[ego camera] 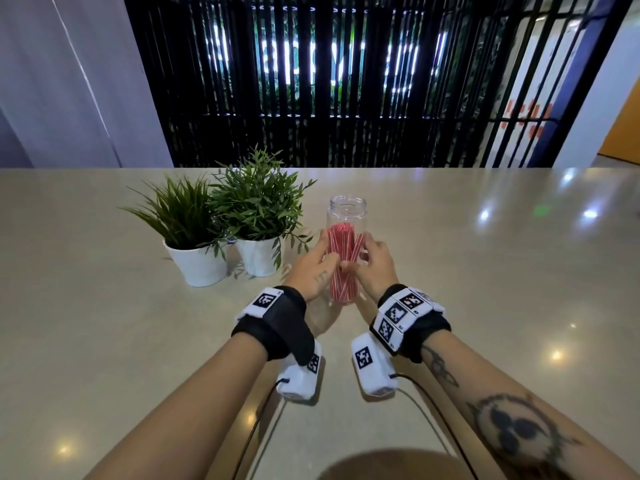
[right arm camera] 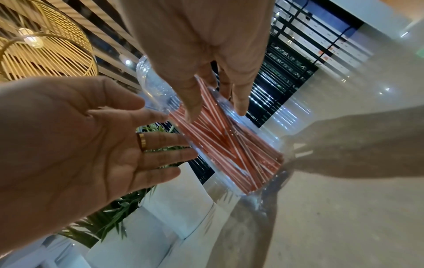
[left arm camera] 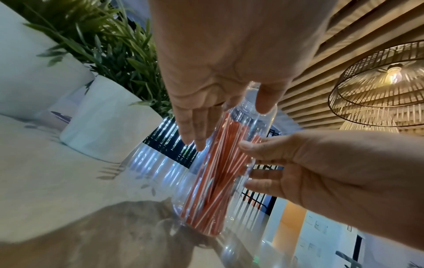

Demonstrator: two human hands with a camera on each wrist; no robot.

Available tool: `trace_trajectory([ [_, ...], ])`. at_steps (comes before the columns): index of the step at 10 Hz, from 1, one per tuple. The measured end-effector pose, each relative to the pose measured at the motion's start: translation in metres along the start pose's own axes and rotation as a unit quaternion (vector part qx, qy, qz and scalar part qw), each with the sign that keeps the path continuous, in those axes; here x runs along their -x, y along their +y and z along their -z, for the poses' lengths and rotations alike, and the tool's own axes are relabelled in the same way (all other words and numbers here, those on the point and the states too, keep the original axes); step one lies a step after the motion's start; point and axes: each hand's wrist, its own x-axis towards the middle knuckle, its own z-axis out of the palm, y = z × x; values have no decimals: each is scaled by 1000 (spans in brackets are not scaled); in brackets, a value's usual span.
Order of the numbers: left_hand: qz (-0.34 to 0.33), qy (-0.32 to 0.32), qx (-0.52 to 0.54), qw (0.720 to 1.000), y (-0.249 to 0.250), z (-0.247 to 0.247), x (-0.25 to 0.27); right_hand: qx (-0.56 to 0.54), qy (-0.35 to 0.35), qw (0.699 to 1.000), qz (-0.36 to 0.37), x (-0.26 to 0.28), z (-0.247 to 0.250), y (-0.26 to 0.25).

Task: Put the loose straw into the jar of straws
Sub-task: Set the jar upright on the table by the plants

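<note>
Since no loose straw lies on the pale glossy tabletop (ego camera: 485, 271) or in either hand, the task looks essentially done. The red-and-white striped paper straws (ego camera: 341, 261) all stand inside the clear, lidless plastic jar (ego camera: 347, 207). The left hand (ego camera: 311, 268) and right hand (ego camera: 375, 265) flank it, fingers straight and relaxed against its wall, gripping nothing.

Glossy beige table (ego camera: 485, 271): clear straw jar (ego camera: 347, 209), two white potted plants (ego camera: 199, 261).
</note>
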Motion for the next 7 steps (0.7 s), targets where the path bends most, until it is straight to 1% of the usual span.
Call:
trace_trajectory([
  [1, -11, 8, -19, 1000, -8, 0, -9, 2, -3, 1000, 2, -7, -5, 6],
  [2, -5, 6, -15, 1000, -19, -2, -15, 21, -3, 1000, 3, -10, -7, 10],
  [3, -11, 36, -4, 999, -29, -7, -19, 27, 5, 1000, 12, -11, -10, 16],
  [5, -5, 30, -8, 1000, -42, -17, -21, 23, 22, 999, 16, -9, -15, 25],
  [6, 1, 35, -11, 999, -42, -17, -21, 21, 11, 1000, 5, -6, -13, 22],
  [7, 12, 62, -6, 998, -42, -16, -23, -39, -2, 999, -34, -8, -9, 21],
])
